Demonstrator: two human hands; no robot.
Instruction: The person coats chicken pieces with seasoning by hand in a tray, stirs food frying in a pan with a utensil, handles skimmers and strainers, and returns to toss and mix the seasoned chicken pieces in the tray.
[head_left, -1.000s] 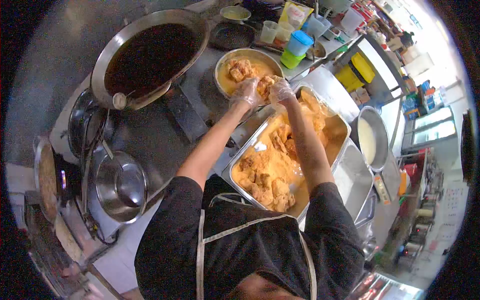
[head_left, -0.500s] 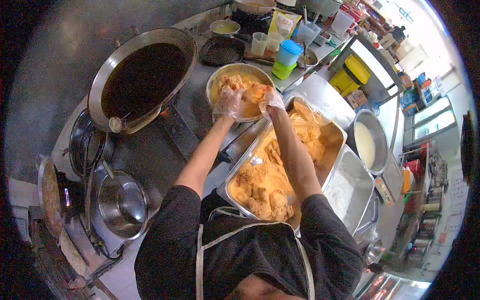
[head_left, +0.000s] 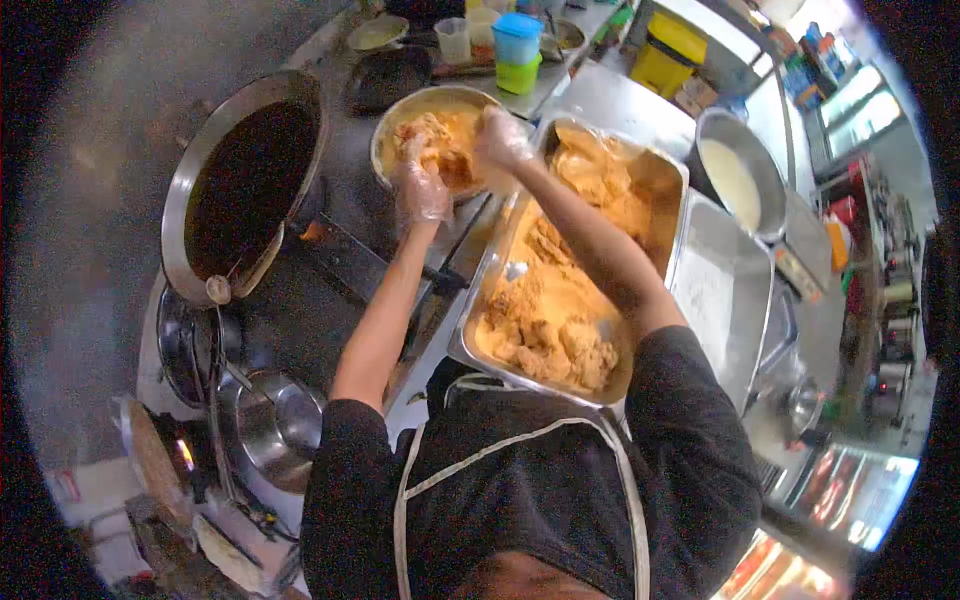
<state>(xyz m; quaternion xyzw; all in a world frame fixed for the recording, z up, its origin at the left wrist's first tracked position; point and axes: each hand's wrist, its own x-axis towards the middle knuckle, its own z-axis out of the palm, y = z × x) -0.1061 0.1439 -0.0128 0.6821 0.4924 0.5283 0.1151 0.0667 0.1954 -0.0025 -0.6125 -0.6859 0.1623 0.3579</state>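
Observation:
My left hand, in a clear plastic glove, reaches over the near rim of a round metal bowl. Its fingertips touch coated pieces in the bowl; whether they grip one is hidden. At the bowl's right edge is my right hand, also gloved, its fingers curled and blurred, and what it may hold cannot be made out. Under my right forearm lies a deep metal tray with orange-yellow coating powder and several lumpy coated pieces.
A wide pan of dark oil stands at the left, an empty metal pot below it. To the right are a tray with white powder and a bowl of pale liquid. Blue and green containers stand behind.
The view has shifted. The piece seen between my hands earlier no longer shows there. My right hand has curled at the bowl's right rim, and my left hand remains at the bowl.

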